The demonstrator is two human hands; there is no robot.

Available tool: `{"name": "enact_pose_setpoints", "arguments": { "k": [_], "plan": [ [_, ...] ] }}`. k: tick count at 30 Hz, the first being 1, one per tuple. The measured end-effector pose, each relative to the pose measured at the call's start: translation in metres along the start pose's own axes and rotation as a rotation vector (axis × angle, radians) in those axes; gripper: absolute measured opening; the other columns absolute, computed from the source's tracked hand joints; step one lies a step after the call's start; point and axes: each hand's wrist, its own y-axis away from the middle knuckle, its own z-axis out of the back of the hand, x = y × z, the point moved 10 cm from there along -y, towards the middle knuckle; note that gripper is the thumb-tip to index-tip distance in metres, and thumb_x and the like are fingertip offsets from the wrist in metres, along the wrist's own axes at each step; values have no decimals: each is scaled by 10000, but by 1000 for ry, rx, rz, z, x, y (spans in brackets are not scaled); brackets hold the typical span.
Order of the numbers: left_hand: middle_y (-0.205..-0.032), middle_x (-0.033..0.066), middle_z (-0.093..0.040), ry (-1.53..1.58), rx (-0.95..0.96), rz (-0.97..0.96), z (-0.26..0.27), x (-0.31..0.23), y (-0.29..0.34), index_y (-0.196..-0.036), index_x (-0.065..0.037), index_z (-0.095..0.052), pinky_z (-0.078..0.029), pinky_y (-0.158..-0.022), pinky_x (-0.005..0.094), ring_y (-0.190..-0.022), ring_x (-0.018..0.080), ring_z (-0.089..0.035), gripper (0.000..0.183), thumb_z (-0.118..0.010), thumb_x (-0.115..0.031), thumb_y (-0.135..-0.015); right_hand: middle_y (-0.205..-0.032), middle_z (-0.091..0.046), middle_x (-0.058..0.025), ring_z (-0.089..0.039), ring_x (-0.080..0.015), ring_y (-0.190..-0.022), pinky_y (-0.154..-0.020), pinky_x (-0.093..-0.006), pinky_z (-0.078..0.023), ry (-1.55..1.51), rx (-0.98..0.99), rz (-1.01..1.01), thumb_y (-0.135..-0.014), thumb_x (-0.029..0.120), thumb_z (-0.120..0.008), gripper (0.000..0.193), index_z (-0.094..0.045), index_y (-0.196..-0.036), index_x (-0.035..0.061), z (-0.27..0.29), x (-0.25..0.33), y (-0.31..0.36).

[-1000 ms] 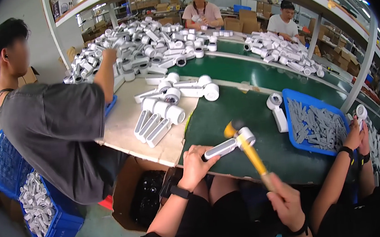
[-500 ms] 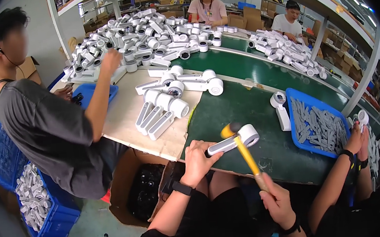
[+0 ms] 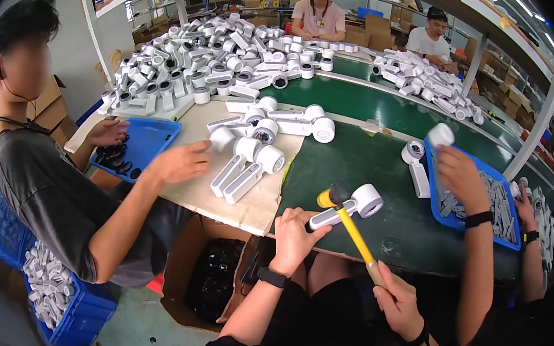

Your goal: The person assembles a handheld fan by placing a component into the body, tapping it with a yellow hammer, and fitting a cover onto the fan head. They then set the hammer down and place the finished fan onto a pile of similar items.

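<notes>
My left hand [image 3: 293,241] is closed around the handle end of a white-and-grey handheld fan [image 3: 367,199] and keeps it on the green tabletop near the front edge. The fan's round head points right. In my right hand [image 3: 401,304] is a hammer [image 3: 355,234] with a yellow shaft, gripped low on its wooden-coloured end. Its yellow-and-black head [image 3: 332,197] overlaps the fan's handle near the neck; whether they touch, I cannot tell. Left of my work lie several more white fans [image 3: 248,182] on a beige board.
A co-worker's hand [image 3: 184,163] at left holds a blurred fan above the board. At right, another person's hand [image 3: 462,176] lifts a white fan over a blue tray [image 3: 436,206] of grey strips. A large fan pile [image 3: 209,57] stands behind; below sits an open carton [image 3: 183,279].
The left co-worker has lowered an arm and now holds a fan from the near row. At right, a person's hand has risen over the blue tray with a fan. My hands stay nearly in place.
</notes>
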Motion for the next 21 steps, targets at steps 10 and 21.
{"name": "enact_pose_setpoints", "arguments": {
  "k": [10,21],
  "plan": [
    [-812,82,-634,-76,26,28,-4,6,-2,-878,-48,-734,-428,-770,400,-860,285,-566,336,-851,-292,-679,-767,-551,-128,-559,-232,-652,-635,-307,-462,96,64,-37,-896,14,-644,466,-545,-1351,-14,-4,-9,-1],
    [-831,55,-652,-40,64,19,-4,0,-2,-947,-112,-768,-417,-785,382,-875,266,-581,294,-833,-285,-718,-833,-576,-102,-529,-164,-686,-658,-262,-443,104,-118,-47,-911,-5,-598,490,-492,-1388,-40,32,-22,5]
  ]
}}
